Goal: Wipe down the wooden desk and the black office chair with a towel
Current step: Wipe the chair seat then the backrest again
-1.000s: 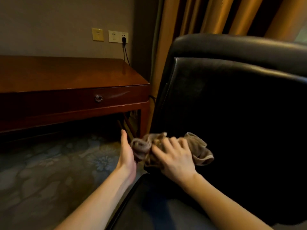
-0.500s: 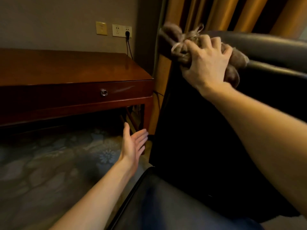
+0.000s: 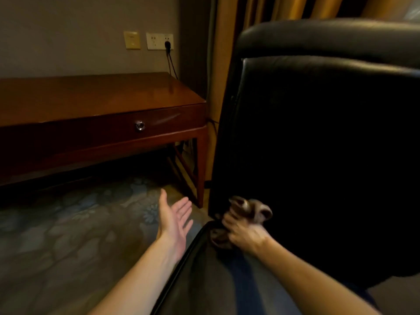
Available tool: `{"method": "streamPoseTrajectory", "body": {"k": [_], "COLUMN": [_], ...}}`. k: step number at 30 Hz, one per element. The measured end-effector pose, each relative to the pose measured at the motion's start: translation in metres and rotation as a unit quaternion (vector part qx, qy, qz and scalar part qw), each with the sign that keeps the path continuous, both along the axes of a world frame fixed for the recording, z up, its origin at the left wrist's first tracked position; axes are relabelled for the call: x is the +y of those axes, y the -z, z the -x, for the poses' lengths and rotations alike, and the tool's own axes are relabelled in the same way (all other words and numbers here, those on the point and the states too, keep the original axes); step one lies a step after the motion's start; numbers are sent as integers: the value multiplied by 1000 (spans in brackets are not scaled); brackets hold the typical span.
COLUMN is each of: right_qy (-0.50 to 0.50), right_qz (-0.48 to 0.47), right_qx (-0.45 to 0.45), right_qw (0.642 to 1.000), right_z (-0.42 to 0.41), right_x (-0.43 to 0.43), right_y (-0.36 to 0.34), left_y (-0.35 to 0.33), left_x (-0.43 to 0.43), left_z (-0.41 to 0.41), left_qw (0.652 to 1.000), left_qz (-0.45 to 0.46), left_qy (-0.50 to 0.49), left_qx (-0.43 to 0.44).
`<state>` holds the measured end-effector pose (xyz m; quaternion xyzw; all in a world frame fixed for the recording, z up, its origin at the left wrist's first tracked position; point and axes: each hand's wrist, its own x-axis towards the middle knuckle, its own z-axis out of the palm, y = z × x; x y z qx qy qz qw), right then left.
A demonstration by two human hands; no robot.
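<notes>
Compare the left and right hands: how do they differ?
The left hand is open, fingers straight; the right hand has curled fingers. The left hand holds nothing; the right hand grips the towel. The left hand is beside the chair; the right hand is against its backrest. Both are bare.

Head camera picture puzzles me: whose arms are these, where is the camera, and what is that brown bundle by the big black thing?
No machine here: a person wears a wide-angle camera on the head, looking forward and down at their own arms. The right hand clutches a crumpled brown towel against the black office chair, low where backrest meets seat. The left hand is open, palm showing, above the patterned carpet, holding nothing. On the left stands the wooden desk with a drawer knob; behind it, a wall socket with a plug.
</notes>
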<state>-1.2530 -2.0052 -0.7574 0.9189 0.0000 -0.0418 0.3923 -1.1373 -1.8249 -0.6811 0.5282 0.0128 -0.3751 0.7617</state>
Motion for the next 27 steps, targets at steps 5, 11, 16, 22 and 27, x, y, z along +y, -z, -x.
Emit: {"method": "streamPoseTrajectory", "body": {"k": [5,11,16,22,27], "right_qy": [-133,-83,-38,-111,-21], "right_qz": [-61,-10,-13,-52,-10], "right_qx": [-136,-211,-86,-298,-273], "right_qw": [980,974,995,947,962], "right_z": [45,102,159,78,7], "right_x": [2,-45,-31,-27,-41], "right_y": [-72,-170,-145,-293,-397], "left_y": [-17,-72,-113,-160,-188], "left_x": [-13,-33,-28,-54,-100], "left_z": [8,40,60,67,57], "left_qw": [999,997,989,976,902], "left_qz": [-14,28,24,-20,-79], "left_qy": [4,32,77,85,84], "left_qx": [-37,-58,-121,-199,-417]}}
